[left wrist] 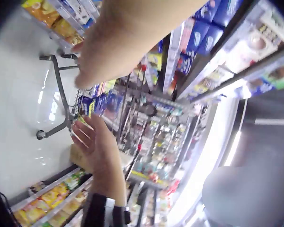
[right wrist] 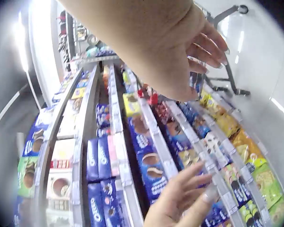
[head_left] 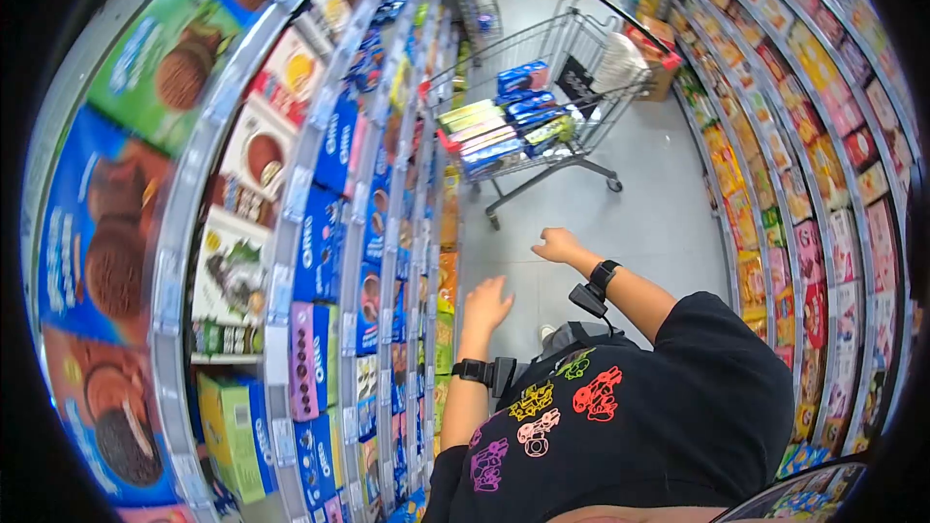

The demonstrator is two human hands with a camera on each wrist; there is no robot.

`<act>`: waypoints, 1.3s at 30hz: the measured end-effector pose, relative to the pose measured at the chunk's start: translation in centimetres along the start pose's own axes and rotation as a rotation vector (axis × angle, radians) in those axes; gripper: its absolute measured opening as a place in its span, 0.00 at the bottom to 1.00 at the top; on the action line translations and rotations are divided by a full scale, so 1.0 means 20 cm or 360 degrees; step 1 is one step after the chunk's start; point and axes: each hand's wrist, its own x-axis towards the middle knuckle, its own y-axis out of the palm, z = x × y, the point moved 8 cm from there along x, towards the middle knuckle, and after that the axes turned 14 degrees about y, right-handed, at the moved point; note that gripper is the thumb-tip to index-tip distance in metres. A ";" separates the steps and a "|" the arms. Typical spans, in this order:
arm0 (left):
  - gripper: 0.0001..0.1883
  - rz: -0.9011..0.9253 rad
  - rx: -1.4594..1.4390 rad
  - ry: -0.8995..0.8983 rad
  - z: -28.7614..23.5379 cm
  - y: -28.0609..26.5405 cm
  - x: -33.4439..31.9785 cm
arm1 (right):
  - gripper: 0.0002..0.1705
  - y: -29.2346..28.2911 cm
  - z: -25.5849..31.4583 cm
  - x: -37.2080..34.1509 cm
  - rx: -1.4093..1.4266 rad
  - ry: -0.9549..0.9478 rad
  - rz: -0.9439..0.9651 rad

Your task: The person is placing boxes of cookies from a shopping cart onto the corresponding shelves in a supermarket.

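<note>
My left hand [head_left: 489, 302] is held out in front of the body, near the shelves on the left, with nothing in it. In the right wrist view the same left hand [right wrist: 182, 198] has its fingers apart and lightly bent. My right hand [head_left: 557, 245] hangs over the floor, its loosely bent fingers [right wrist: 210, 49] holding nothing. Ahead of both hands stands a wire shopping cart [head_left: 581, 150] with red corner pieces, apart from them. In it lie several blue packs [head_left: 528, 107] and a group of yellow-green and blue boxes [head_left: 480, 136].
Shelves [head_left: 281, 261] of Oreo boxes and other biscuit packs line the left side. More shelves [head_left: 775, 136] of colourful snack packs run along the right. Beyond the cart is a cardboard box [head_left: 661, 82] on the pale tiled floor [head_left: 668, 223].
</note>
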 end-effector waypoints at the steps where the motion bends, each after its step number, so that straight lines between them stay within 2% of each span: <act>1: 0.23 0.0281 0.0202 0.0127 -0.06 0.09 0.06 | 0.29 0.01 -0.14 0.04 -0.0107 0.0106 0.0021; 4: 0.27 0.0736 -0.0225 0.0222 -0.03 0.43 0.24 | 0.28 -0.06 -0.40 0.08 -0.0081 0.0324 0.0093; 7: 0.27 0.0803 -0.0255 0.0204 -0.08 0.42 0.41 | 0.28 -0.12 -0.53 0.12 0.0005 0.0456 0.0144; 10: 0.27 0.0834 -0.0261 0.0286 0.01 0.48 0.61 | 0.28 -0.18 -0.56 0.20 0.0137 0.0504 0.0147; 11: 0.26 0.0736 -0.0303 0.0361 0.02 0.45 0.70 | 0.28 -0.19 -0.55 0.26 0.0139 0.0489 0.0156; 14: 0.25 0.0595 -0.0594 0.0260 0.12 0.36 0.94 | 0.26 -0.27 -0.52 0.48 0.0163 0.0447 0.0107; 19: 0.20 0.0209 -0.0103 0.0439 0.31 -0.02 1.36 | 0.19 -0.54 -0.32 0.87 0.0482 0.0391 -0.0312; 22: 0.19 -0.0024 -0.0133 0.0454 0.45 -0.21 1.57 | 0.15 -0.76 -0.11 1.07 0.0592 0.0243 -0.0448; 25: 0.17 -0.0177 -0.0269 0.0424 0.62 -0.30 1.77 | 0.13 -0.94 0.08 1.25 0.0602 -0.0073 -0.0712; 28: 0.17 -0.0238 -0.0216 0.0347 0.73 -0.35 1.88 | 0.13 -1.01 0.21 1.33 0.0258 -0.0268 -0.0990; 31: 0.17 -0.0329 -0.0183 0.0399 0.81 -0.34 1.92 | 0.14 -0.91 0.24 1.43 -0.0048 -0.0223 -0.0863; 32: 0.17 -0.0320 -0.0243 0.0317 0.87 -0.31 1.95 | 0.15 -0.88 0.22 1.47 -0.0187 -0.0212 -0.0796; 33: 0.18 -0.0309 -0.0307 0.0232 0.93 -0.27 1.97 | 0.21 -0.85 0.21 1.53 -0.0382 -0.0186 -0.0743; 36: 0.18 -0.0285 -0.0393 -0.0047 1.07 -0.16 2.04 | 0.23 -0.84 0.17 1.65 -0.0320 0.0273 -0.0221; 38: 0.17 -0.0299 -0.0285 -0.0177 1.12 -0.14 2.10 | 0.23 -0.82 0.13 1.75 -0.0294 0.0202 -0.0148; 39: 0.20 -0.0238 -0.0259 -0.0267 1.14 -0.12 2.13 | 0.23 -0.79 0.10 1.80 -0.0289 0.0188 -0.0120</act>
